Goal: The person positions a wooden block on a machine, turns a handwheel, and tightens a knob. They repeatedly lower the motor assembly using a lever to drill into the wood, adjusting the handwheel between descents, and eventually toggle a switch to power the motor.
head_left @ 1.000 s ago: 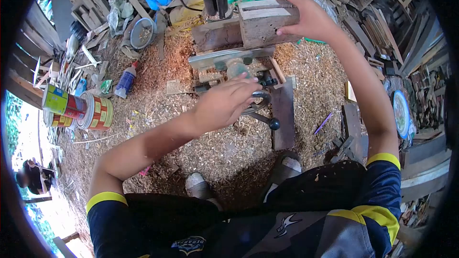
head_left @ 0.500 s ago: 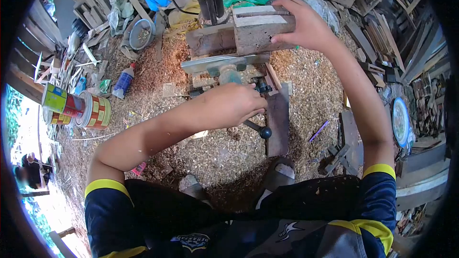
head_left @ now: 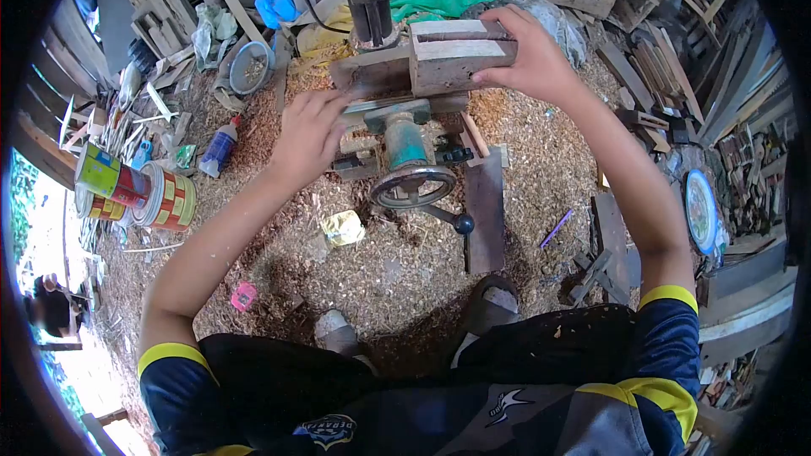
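Observation:
My right hand [head_left: 539, 55] grips the right end of a thick wooden block [head_left: 460, 74], its thumb on the near face and its fingers over the top. The block rests on a woodworking machine with a green cast column [head_left: 405, 143] and a metal handwheel [head_left: 414, 189]. Behind the block's left side, a darker wooden piece [head_left: 372, 72] stands on the machine. My left hand [head_left: 308, 137] reaches to the left end of the metal rail [head_left: 380, 105], fingers loosely bent and a little apart, fingertips right at the rail and the darker piece.
A black ball-ended lever [head_left: 464, 224] sticks out beside the handwheel. A long board [head_left: 485, 219] lies at the right of the machine. Wood shavings cover the ground. Paint cans [head_left: 165, 194] and a blue bottle [head_left: 220, 149] stand at left; scrap wood [head_left: 667, 67] is piled at right.
My left hand has left the handwheel and moved left and forward to the rail's left end, uncovering the wheel. My right hand stays on the wooden block; the view has shifted slightly.

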A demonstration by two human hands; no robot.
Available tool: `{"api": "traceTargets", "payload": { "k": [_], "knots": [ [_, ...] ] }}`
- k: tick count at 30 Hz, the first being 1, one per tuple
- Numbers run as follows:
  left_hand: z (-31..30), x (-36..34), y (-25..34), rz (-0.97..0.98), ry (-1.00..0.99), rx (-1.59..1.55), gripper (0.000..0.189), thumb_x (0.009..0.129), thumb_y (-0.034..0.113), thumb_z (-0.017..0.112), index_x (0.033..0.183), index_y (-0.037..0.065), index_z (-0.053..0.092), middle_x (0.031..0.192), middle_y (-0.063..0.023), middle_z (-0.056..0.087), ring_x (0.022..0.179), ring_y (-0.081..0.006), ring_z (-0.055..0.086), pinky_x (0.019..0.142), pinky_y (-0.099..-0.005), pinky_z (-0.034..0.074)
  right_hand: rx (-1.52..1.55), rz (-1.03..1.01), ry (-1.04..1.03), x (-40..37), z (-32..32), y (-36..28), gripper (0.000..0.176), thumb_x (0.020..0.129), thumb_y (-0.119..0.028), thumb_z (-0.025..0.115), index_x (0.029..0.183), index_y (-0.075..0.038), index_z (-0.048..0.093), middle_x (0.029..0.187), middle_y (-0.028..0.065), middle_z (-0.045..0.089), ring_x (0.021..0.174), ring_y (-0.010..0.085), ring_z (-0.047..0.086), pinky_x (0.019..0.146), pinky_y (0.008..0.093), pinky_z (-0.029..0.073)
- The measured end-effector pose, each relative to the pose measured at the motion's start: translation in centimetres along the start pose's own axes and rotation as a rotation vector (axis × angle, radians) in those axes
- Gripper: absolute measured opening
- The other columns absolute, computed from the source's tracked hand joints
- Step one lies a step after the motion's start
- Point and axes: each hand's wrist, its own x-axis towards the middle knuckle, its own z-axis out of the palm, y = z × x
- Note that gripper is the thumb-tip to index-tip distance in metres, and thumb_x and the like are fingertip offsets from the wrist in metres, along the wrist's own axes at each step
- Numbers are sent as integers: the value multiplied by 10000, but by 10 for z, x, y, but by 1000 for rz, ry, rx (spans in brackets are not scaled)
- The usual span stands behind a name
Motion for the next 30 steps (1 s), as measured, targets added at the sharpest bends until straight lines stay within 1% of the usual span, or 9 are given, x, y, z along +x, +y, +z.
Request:
{"api": "traceTargets", "payload": {
  "k": [4,6,7,9,16,18,26,28,30],
  "knots": [
    [17,6,-3,-29,-113,61,485,951,153,674,1426,80,612,1309,-156,630,1239,-379,569,1043,-502,432,-12,1,3,1,-1,-3,752,638,-251,975,1277,-53,633,1235,151,652,1221,390,605,1052,465,497],
    [22,13,-6,-97,-212,100,466,949,164,688,1410,135,627,1300,-95,659,1284,-322,564,1035,-477,429,-17,10,17,0,1,-5,749,640,-251,975,1277,-55,633,1236,149,651,1220,390,604,1050,467,498],
    [25,16,-10,-98,-210,98,466,949,164,688,1410,135,627,1300,-95,659,1284,-322,564,1035,-477,429,-20,24,29,-1,1,-6,747,641,-251,975,1277,-56,634,1238,147,651,1220,391,604,1049,469,499],
    [30,22,-19,-98,-282,49,433,945,170,703,1373,134,651,1259,-101,688,1218,-320,605,1011,-471,428,-30,32,26,-1,1,-9,749,640,-255,978,1277,-59,635,1237,145,650,1218,390,604,1046,472,500],
    [26,20,-27,-9,-244,-60,370,949,175,705,1315,118,685,1268,-81,719,1226,-299,624,986,-507,408,-65,52,34,-2,2,-13,772,624,-276,992,1279,-71,637,1232,137,647,1222,388,600,1044,479,501],
    [24,23,-32,66,-281,-87,372,952,177,704,1318,115,686,1249,-83,717,1229,-300,622,986,-520,397,-71,42,35,-3,2,-14,770,628,-276,991,1280,-73,636,1235,137,645,1224,387,598,1045,478,500],
    [19,30,-35,116,-314,-128,360,956,176,704,1310,108,693,1237,-84,708,1246,-289,615,1017,-515,394,-146,-6,57,-12,9,-13,793,648,-284,986,1326,-91,623,1249,146,633,1223,386,590,1059,482,494],
    [17,30,-35,123,-312,-143,353,959,174,701,1305,106,694,1239,-85,707,1250,-286,613,1029,-517,393,-122,37,-30,-8,5,-13,815,654,-294,984,1355,-84,625,1281,158,640,1246,397,588,1078,481,494],
    [16,31,-34,99,-346,-138,340,968,179,694,1300,103,698,1263,-87,706,1265,-289,608,1045,-521,391,-143,25,-44,-6,4,-11,820,663,-295,983,1366,-71,625,1305,167,641,1269,401,583,1088,471,491]
  ]
}}
